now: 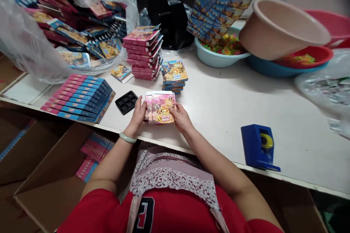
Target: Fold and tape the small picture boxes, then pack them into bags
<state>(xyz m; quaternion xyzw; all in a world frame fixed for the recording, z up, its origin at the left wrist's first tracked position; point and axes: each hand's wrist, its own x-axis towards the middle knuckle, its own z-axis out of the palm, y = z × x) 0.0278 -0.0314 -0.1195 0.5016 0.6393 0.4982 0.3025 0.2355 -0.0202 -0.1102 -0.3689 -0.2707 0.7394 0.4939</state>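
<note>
Thin, square pink cardboard boxes [162,107] printed with a golden dog are overlapping between the two hands, near the front edge of the white bench [213,98]; whether they are touching it is unclear. The left hand [139,116] is grasping their left edge, and the right hand [182,118] is gripping the right side, its thumb pressing on the front face. Just beside the left fingers, a black plastic tray with six compartments [126,102] is lying flat. Beyond the fingertips, a short stack of blue printed boxes [175,72] is standing near a taller stack of mostly pink boxes [143,52]. Farther left of the left fingers, a slanting row of pink and blue boxes [76,96] is leaning. Well to the right of the right fingers, a blue tape dispenser with a yellow core [256,145] is sitting.
</note>
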